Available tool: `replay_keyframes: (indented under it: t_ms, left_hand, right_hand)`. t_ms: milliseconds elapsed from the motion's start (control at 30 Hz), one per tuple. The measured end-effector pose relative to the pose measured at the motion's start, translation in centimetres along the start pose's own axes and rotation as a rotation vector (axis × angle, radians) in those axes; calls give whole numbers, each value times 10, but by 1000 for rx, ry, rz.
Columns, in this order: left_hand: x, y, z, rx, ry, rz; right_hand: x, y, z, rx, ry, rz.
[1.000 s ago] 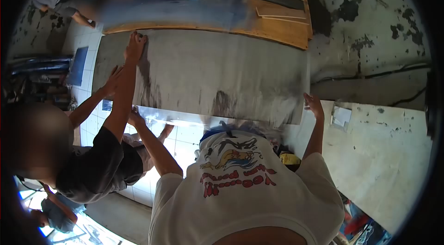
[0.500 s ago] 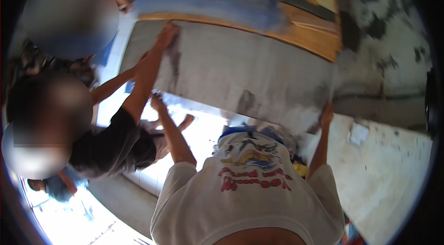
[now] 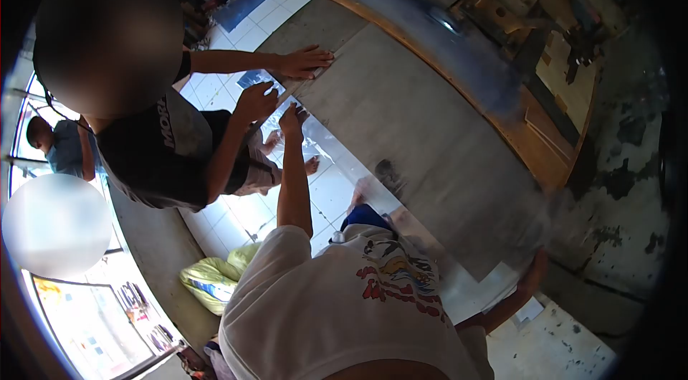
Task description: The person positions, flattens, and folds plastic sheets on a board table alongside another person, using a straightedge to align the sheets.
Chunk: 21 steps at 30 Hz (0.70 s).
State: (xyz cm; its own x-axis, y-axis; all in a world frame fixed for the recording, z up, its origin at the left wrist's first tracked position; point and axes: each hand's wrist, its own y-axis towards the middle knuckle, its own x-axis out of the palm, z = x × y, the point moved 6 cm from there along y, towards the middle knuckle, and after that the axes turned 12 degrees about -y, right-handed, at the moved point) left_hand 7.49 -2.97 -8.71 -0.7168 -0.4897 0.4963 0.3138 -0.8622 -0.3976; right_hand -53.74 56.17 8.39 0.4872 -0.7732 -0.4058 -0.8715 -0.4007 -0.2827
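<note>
Resting flat near the close edge of the grey sheet (image 3: 430,129), the co-worker's nearer-laid hand (image 3: 307,62) has come back from the far edge, and the co-worker's second hand (image 3: 256,102) is lifted just beside it. Reading: handling now seems gathered along the near side and the right end. Sheet position: between both people and the wood-edged surface (image 3: 545,154). Left hand (image 3: 292,120): fingers curled by the border of the clear film (image 3: 347,171); cannot tell whether they pinch it. Right hand (image 3: 532,276): at the sheet's right end, blurred, finger state cannot be told. Materials: sheet broad, rectangular, matte, with one dark smudge (image 3: 389,173); film thin-looking, glossy, bright with reflections above white floor tiles (image 3: 247,219).
</note>
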Motion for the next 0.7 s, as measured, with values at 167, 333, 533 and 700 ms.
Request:
replay_keyframes:
  t_ms: [167,333,533,700]
  left_hand:
    - [8,-18,12,11,-14,-38]
    - [6,-16,17,0,103,-78]
    - [8,-19,17,-121,159,-97]
    - [9,-19,9,-261,13,-99]
  right_hand:
    - [6,-4,-114,-157,-193,255]
    - [53,-10,-223,-383,-157,343]
    - [224,10,-436,-770,-26,235]
    - [474,-3,-680,-1042,181,-158]
